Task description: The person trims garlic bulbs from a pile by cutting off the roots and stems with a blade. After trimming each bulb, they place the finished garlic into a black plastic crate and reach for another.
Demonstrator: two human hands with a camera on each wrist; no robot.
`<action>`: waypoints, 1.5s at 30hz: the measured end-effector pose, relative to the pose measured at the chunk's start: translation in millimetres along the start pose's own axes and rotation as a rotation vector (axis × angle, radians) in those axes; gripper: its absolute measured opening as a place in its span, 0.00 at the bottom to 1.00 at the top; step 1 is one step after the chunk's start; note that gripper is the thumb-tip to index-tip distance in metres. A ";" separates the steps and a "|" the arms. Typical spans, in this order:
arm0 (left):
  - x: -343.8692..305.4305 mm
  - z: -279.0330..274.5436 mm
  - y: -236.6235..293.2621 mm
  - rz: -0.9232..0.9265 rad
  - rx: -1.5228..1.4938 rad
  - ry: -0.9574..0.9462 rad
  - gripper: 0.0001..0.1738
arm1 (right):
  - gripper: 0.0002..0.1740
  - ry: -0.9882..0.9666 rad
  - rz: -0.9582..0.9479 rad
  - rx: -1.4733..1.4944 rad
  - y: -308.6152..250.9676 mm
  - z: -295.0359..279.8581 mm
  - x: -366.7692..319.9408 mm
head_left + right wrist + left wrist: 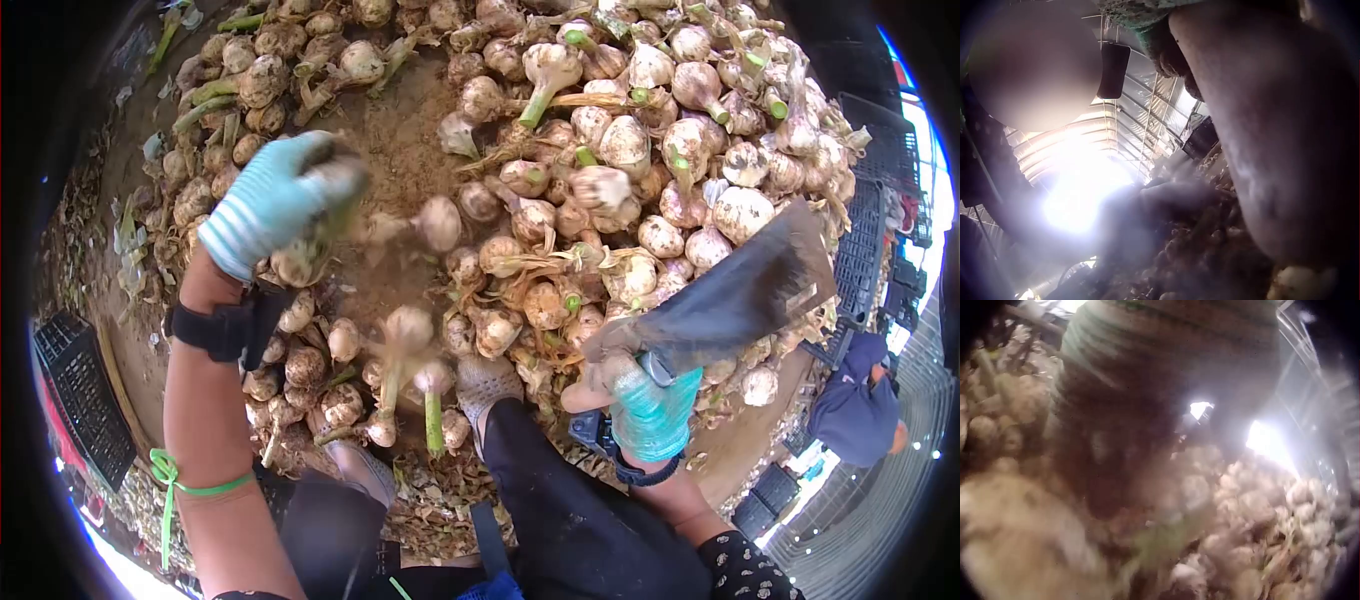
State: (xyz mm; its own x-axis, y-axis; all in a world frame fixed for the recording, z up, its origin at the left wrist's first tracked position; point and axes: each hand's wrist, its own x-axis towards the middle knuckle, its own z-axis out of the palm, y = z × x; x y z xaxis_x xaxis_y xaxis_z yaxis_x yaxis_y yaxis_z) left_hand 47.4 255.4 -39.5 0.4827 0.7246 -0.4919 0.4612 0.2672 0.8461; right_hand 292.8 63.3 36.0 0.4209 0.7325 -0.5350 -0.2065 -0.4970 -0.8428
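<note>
My left hand [275, 195], in a teal and white striped glove, is blurred over the left part of the garlic pile. Its curled fingers grip a garlic plant by its green stem [1163, 540], with the large blurred bulb [1022, 531] at lower left in the left wrist view. My right hand [645, 405], in a teal glove, grips a broad-bladed knife. The dark, worn blade [735, 285] points up and right over the pile. Between the hands, garlic with a long stalk [433, 385] stands near my feet.
Garlic bulbs [625, 145] are heaped ahead and to the right, with bare soil [400, 110] between the heaps. Black crates [85, 390] stand at left and right. Another person [855, 400] is at the far right. My shoe [490, 385] rests among the bulbs.
</note>
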 end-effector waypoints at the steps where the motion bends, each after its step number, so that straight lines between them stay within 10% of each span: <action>1: 1.9 7.7 9.8 0.002 0.328 0.006 0.25 | 0.07 -0.022 0.011 -0.018 -0.5 0.7 0.3; 14: 98.3 123.3 46.0 0.063 0.916 -0.062 0.13 | 0.07 -0.016 -0.096 -0.080 2.7 1.3 0.9; 21: 22.2 62.2 -19.0 -0.138 -0.546 -0.081 0.26 | 0.08 -0.023 0.023 -0.085 -3.2 -2.4 -8.0; 29: -50.5 28.3 -57.0 -0.015 -0.811 -0.154 0.26 | 0.09 -0.039 0.027 0.021 -2.4 7.7 -10.1; 36: -51.7 2.5 -58.7 -0.159 -0.683 -0.080 0.37 | 0.17 0.018 -0.010 -0.069 5.9 -4.4 -5.3; 39: -39.4 9.6 -47.7 -0.075 -0.668 -0.099 0.21 | 0.17 0.029 0.001 -0.050 1.7 -2.6 -5.1; 45: -47.9 -33.9 -18.2 -0.315 0.378 -0.350 0.20 | 0.09 -0.014 0.001 0.103 -1.6 -13.5 1.0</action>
State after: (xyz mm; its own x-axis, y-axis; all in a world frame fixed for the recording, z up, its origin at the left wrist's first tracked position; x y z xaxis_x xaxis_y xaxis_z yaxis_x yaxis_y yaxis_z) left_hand -9.4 237.4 -24.4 0.4663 0.3781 -0.7998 0.8237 0.1440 0.5484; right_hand 305.5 58.5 37.6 0.4088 0.7386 -0.5360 -0.2970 -0.4477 -0.8434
